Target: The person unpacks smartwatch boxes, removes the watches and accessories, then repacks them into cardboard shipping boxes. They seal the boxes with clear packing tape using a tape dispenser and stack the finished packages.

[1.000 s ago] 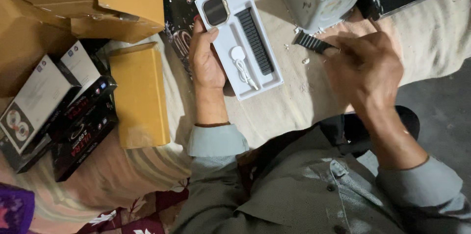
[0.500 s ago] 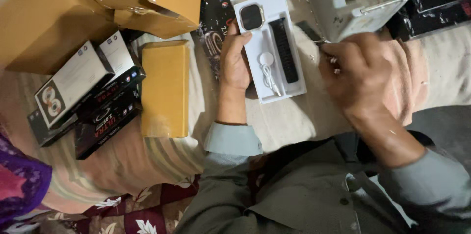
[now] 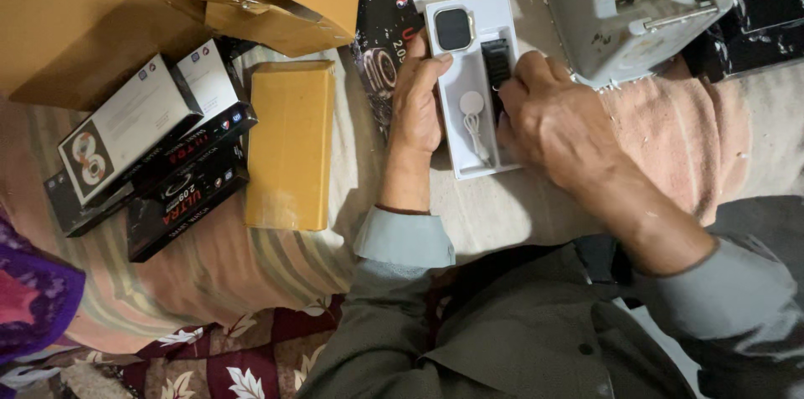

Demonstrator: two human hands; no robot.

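Observation:
A white open tray box lies on the cloth-covered surface. It holds a dark square smartwatch body, a black strap and a white round charger with cable. My left hand rests along the tray's left edge, fingers flat against it. My right hand lies over the tray's right side, fingertips pressing on the black strap in its slot. Whether the fingers pinch the strap or only push on it is hidden.
A tan wrapped parcel lies left of my left arm. Black and white product boxes are stacked further left. Brown cartons fill the top left. A grey tape dispenser stands at the top right, beside black packages.
My right hand, which held the black strap in the air to the right, has come down onto the tray and set the strap in its slot. The camera view shifted.

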